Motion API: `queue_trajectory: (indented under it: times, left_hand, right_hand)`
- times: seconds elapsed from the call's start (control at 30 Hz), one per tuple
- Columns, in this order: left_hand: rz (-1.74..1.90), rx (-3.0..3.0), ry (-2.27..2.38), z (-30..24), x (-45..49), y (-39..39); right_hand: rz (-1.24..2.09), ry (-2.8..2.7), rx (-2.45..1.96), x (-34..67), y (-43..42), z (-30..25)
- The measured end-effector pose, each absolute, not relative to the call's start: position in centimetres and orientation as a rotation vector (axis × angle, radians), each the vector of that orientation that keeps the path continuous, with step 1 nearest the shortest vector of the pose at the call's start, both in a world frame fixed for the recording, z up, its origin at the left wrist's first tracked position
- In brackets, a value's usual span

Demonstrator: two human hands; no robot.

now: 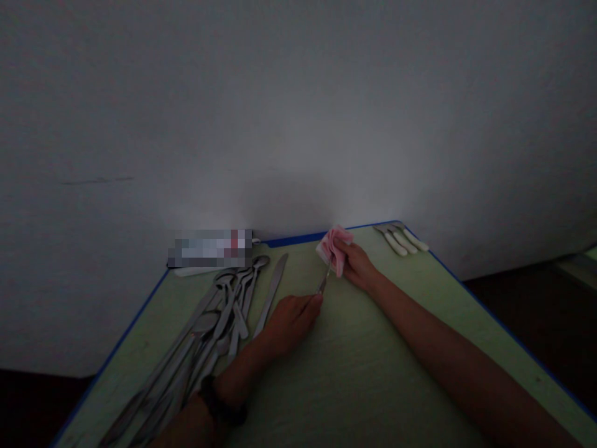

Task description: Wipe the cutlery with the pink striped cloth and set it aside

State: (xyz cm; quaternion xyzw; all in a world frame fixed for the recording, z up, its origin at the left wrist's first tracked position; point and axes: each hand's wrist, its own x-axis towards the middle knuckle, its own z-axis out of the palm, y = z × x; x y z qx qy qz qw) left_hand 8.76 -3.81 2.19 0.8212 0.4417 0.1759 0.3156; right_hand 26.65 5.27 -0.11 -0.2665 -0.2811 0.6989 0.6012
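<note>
My left hand [295, 317] is closed around the handle end of a slim metal piece of cutlery [323, 283]. Its far end is hidden in a folded pink-and-white cloth [336, 249], so its exact kind does not show. With thumb and fingers, my right hand [357, 264] grips the cloth around that end, over the far part of the table. Just left of my left hand lies a table knife [273, 291], blade pointing away. A loose pile of metal spoons and other long cutlery [224, 311] spreads beyond it on the left side.
The pale green table [373, 367] has a blue edge and stands against a grey wall [298, 124]. Several white-handled pieces of cutlery [397, 241] lie at the far right corner. A blurred-out flat package [209, 249] sits at the far left corner.
</note>
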Motion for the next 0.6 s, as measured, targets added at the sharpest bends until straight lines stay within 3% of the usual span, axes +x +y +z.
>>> queue_trajectory:
  times: [0.6]
  left_hand:
    - [0.448, 2.134, 1.168, 2.54, 8.88, -3.91]
  right_hand:
    - [1.59, -0.66, -0.645, 26.54, 5.17, -0.01]
